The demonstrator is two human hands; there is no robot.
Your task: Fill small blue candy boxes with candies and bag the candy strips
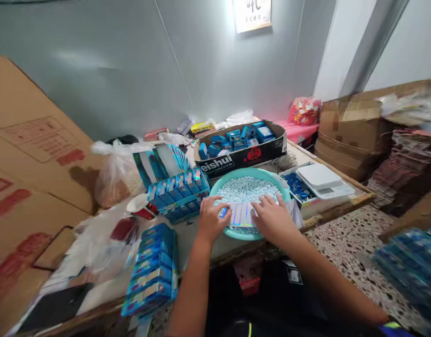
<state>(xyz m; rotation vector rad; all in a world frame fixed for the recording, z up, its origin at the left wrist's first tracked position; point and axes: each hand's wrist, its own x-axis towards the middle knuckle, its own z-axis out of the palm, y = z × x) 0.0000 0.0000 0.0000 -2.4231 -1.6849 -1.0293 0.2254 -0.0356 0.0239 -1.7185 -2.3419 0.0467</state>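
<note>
Nearest me, bottom left: one glossy blue multipack [150,269] of small cartons at the table edge. Next, my two hands over one round teal plastic basin [248,235], loaded with small pale-blue pellets [247,186], smooth-looking, too many to count. One flat striped panel [240,214], shiny and iridescent, is between the hands over the basin's near half; can't tell if it rests on pellets. Left hand [213,216]: thumb and fingers pinching the panel's left end. Right hand [271,216]: fingers bent and slightly spread at the right end; can't tell if they grip. Left of basin: one paper cup [142,207], one blue display box [180,194] holding cartons in rows. Right: one shallow tray [308,202] of dark-blue packets [295,185], one white scale [323,178]. Behind: one black cardboard box [236,164] of jumbled blue cartons [240,138].
</note>
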